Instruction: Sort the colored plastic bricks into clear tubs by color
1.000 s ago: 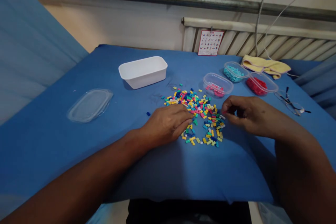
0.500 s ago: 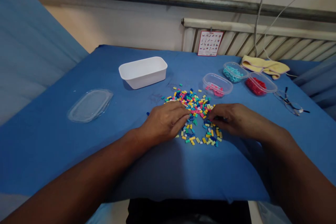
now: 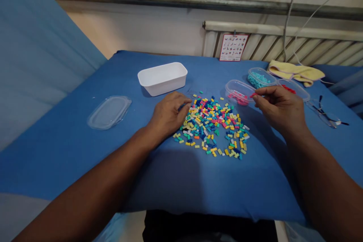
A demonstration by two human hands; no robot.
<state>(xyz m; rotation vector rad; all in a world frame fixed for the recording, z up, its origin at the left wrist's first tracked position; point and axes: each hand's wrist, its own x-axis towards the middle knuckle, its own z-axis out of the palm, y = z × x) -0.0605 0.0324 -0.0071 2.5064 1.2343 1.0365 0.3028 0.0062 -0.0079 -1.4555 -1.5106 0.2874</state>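
A heap of small coloured bricks (image 3: pixel 212 124) lies on the blue table cover (image 3: pixel 85 151). My left hand (image 3: pixel 168 115) rests at the heap's left edge, fingers curled onto the bricks. My right hand (image 3: pixel 279 107) is raised beside a clear tub with pink bricks (image 3: pixel 239 92); its fingertips pinch a small pink brick (image 3: pixel 252 95) at the tub's rim. Behind that hand sit a clear tub of turquoise bricks (image 3: pixel 259 78) and a partly hidden tub of red bricks (image 3: pixel 292 90).
An empty white tub (image 3: pixel 163 78) stands behind the heap on the left. A clear lid (image 3: pixel 109 111) lies further left. Glasses (image 3: pixel 326 115) and a yellow cloth (image 3: pixel 295 72) are at the right. A radiator (image 3: pixel 283 43) runs along the wall.
My right hand has lifted out of the heap and moved right and back to the pink tub with a brick pinched. My left hand has slid to the heap's upper left edge.
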